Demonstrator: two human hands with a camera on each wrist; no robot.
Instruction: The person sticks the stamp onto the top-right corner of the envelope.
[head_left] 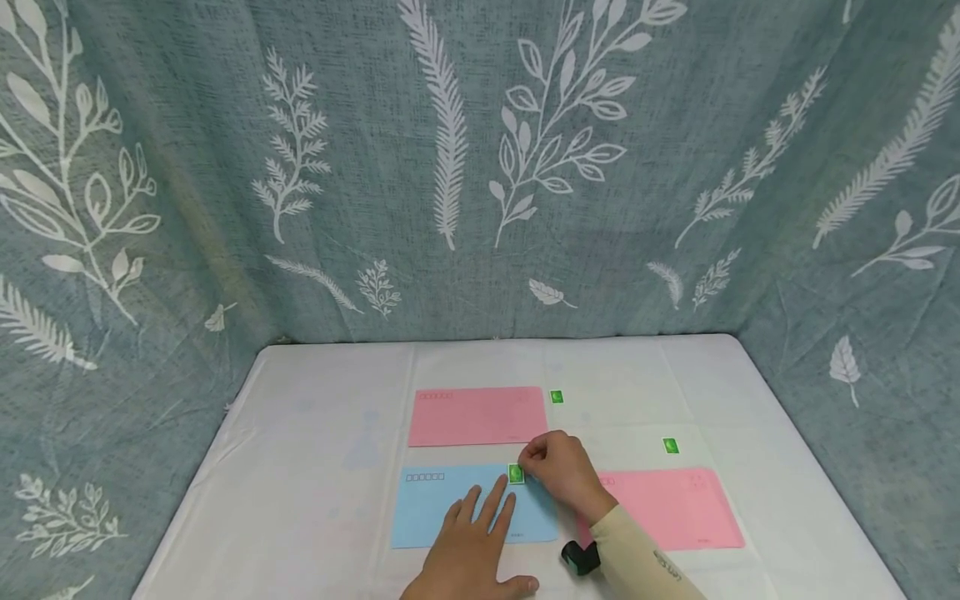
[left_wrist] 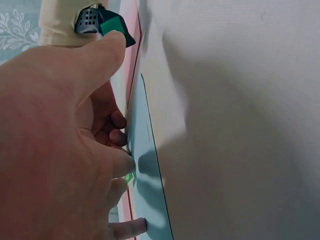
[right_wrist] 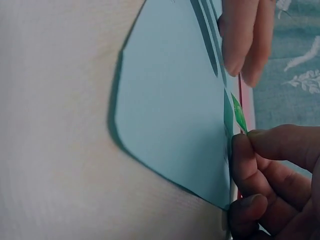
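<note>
A blue envelope (head_left: 420, 521) lies on the white table, with a row of small printed boxes at its upper left. My left hand (head_left: 472, 546) rests on it with straight, spread fingers. Between thumb and forefinger, my right hand (head_left: 561, 468) pinches a small green stamp (head_left: 516, 474) by its edge, over the upper right part of that envelope. Seen from the right wrist, the stamp (right_wrist: 239, 112) is tilted up from the blue paper (right_wrist: 170, 100). Whether its lower edge touches the paper, I cannot tell.
Behind the blue envelope lies a pink envelope (head_left: 476, 417) with a green stamp (head_left: 557, 397) beside it. Another pink envelope (head_left: 675, 508) is at the right, partly under the right forearm, with a green stamp (head_left: 671, 446) above it. A patterned curtain (head_left: 360, 167) surrounds the table (head_left: 300, 467).
</note>
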